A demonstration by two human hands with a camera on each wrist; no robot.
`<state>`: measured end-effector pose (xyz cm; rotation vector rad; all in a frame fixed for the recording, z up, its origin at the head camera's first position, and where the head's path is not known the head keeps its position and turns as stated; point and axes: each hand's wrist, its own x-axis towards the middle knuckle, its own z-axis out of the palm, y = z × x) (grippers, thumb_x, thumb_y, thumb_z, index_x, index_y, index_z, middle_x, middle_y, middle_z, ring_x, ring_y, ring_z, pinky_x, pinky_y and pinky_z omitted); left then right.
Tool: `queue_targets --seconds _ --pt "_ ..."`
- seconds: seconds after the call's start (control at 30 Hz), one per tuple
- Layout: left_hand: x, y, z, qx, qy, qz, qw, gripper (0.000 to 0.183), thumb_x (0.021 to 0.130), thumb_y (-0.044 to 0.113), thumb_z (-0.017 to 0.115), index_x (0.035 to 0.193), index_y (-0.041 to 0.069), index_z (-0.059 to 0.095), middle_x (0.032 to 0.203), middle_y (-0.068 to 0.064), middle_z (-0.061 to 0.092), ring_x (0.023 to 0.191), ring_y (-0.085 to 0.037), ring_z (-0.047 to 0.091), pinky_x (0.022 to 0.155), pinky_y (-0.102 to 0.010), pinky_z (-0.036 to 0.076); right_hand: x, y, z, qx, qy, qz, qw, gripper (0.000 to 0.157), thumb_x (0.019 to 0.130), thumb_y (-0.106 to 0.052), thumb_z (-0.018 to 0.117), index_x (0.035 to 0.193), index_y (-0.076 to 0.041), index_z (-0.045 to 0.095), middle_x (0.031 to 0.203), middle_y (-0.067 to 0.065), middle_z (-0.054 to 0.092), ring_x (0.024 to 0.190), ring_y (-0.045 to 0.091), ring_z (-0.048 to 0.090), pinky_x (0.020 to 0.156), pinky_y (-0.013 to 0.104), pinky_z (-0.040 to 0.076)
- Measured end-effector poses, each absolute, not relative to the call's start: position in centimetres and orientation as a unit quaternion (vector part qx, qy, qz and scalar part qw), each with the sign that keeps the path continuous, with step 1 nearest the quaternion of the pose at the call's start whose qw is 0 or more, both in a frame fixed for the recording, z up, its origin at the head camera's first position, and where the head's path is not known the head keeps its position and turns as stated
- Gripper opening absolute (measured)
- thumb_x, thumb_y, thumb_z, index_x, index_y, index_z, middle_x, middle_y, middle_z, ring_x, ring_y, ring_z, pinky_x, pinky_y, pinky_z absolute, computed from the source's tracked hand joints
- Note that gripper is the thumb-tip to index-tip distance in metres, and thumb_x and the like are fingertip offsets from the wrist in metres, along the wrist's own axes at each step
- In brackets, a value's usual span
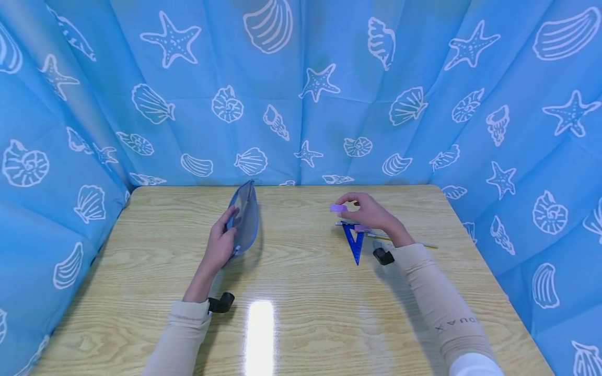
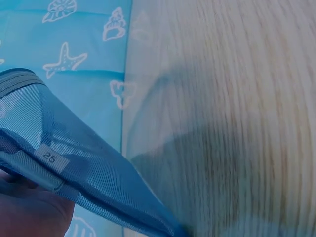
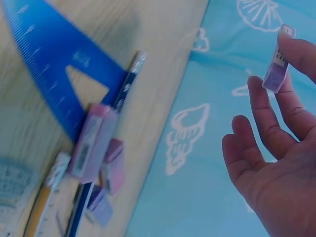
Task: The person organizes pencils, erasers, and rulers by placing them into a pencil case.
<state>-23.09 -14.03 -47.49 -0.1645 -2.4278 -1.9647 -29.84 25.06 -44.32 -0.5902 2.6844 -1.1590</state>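
Note:
A blue mesh pouch (image 1: pixel 246 219) with a zipper along its edge is gripped by my left hand (image 1: pixel 220 243), held up over the left half of the table. A small tag reading 25 shows on the pouch in the left wrist view. My right hand (image 1: pixel 371 211) pinches a small purple eraser (image 3: pixel 279 61) between thumb and fingers, raised above a group of stationery. In that group lie a blue set square (image 1: pixel 354 243), a pink eraser (image 3: pixel 94 143), smaller erasers (image 3: pixel 113 168), a dark blue pencil (image 3: pixel 129 81) and a yellow pencil (image 3: pixel 42 202).
The wood-grain table (image 1: pixel 301 292) carries a bright light reflection near its front. A clear plastic piece (image 3: pixel 15 182) with markings lies beside the yellow pencil. Behind the table and along its sides hangs a blue curtain (image 1: pixel 301 104) with white shell and starfish prints.

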Motion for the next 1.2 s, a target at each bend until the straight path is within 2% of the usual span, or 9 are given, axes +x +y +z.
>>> queue_targets --seconds 0.2,0.3,0.43,0.5,0.57,0.7,0.8,0.9,1.2 --pt "-22.8 -13.6 -46.7 -0.044 -0.778 -0.626 -0.007 0.061 0.101 0.001 0.033 0.161 0.002 0.021 0.166 -0.016 0.028 0.154 -0.035 0.023 0.127 -0.049 0.024 -30.3 23.5 -43.4 -0.214 0.897 -0.379 0.074 0.023 0.096 -0.017 0.07 0.117 -0.008 0.069 0.124 0.014 0.066 0.122 0.034 0.053 0.11 0.058 0.041" --pt "-23.2 -13.5 -47.3 -0.053 -0.782 -0.621 -0.001 0.062 0.101 0.003 0.032 0.162 0.006 0.02 0.167 -0.013 0.027 0.153 -0.034 0.026 0.114 -0.045 0.041 -30.6 22.5 -42.9 -0.232 0.892 -0.381 0.072 0.024 0.095 -0.017 0.07 0.117 -0.006 0.069 0.125 0.014 0.067 0.124 0.036 0.053 0.111 0.06 0.04" --pt "-23.3 -13.1 -47.2 -0.061 -0.779 -0.625 -0.004 0.062 0.101 0.003 0.032 0.162 0.004 0.02 0.167 -0.014 0.027 0.151 -0.036 0.031 0.103 -0.043 0.044 -30.9 21.1 -42.2 -0.239 0.889 -0.382 0.075 0.024 0.095 -0.017 0.07 0.117 -0.006 0.069 0.127 0.013 0.066 0.128 0.034 0.052 0.114 0.06 0.038" --pt "-23.4 -13.0 -47.2 -0.061 -0.778 -0.626 -0.008 0.062 0.101 0.003 0.032 0.162 0.004 0.02 0.167 -0.014 0.027 0.151 -0.036 0.031 0.112 -0.045 0.039 -31.1 20.3 -42.0 -0.238 0.89 -0.382 0.08 0.023 0.096 -0.018 0.07 0.116 -0.007 0.07 0.127 0.012 0.066 0.128 0.032 0.052 0.115 0.057 0.038" --pt "-23.4 -12.8 -47.3 -0.059 -0.778 -0.625 -0.011 0.062 0.101 0.003 0.032 0.162 0.003 0.02 0.167 -0.015 0.027 0.151 -0.036 0.031 0.113 -0.046 0.038 -31.4 19.5 -41.7 -0.247 0.887 -0.381 0.083 0.023 0.096 -0.017 0.07 0.116 -0.007 0.07 0.127 0.012 0.066 0.128 0.033 0.052 0.116 0.058 0.037" --pt "-23.4 -12.5 -47.4 -0.057 -0.78 -0.622 -0.015 0.062 0.1 0.002 0.031 0.162 0.004 0.02 0.167 -0.016 0.026 0.151 -0.037 0.031 0.103 -0.046 0.04 -31.9 17.7 -41.3 -0.276 0.882 -0.373 0.083 0.024 0.095 -0.016 0.071 0.116 -0.006 0.071 0.126 0.012 0.067 0.127 0.033 0.054 0.116 0.059 0.037" --pt "-23.3 -12.3 -47.4 -0.058 -0.786 -0.615 -0.015 0.062 0.101 0.003 0.032 0.162 0.003 0.02 0.166 -0.017 0.026 0.15 -0.038 0.032 0.114 -0.049 0.04 -32.1 16.2 -41.1 -0.298 0.878 -0.366 0.081 0.024 0.094 -0.015 0.072 0.116 -0.005 0.072 0.124 0.012 0.069 0.125 0.033 0.056 0.114 0.057 0.04" --pt "-23.2 -12.2 -47.4 -0.058 -0.795 -0.604 -0.016 0.061 0.101 0.004 0.033 0.161 0.003 0.022 0.166 -0.017 0.027 0.15 -0.038 0.032 0.122 -0.054 0.033 -32.3 14.8 -41.1 -0.314 0.873 -0.362 0.087 0.024 0.093 -0.013 0.072 0.115 -0.004 0.071 0.123 0.013 0.069 0.125 0.035 0.058 0.111 0.053 0.043" --pt "-23.2 -11.9 -47.5 -0.065 -0.804 -0.591 -0.001 0.062 0.099 0.003 0.036 0.16 0.002 0.026 0.165 -0.017 0.031 0.15 -0.038 0.033 0.124 -0.052 0.03 -32.2 11.2 -41.6 -0.347 0.864 -0.351 0.101 0.023 0.093 -0.012 0.072 0.114 -0.003 0.071 0.118 0.012 0.07 0.122 0.032 0.058 0.112 0.047 0.044"
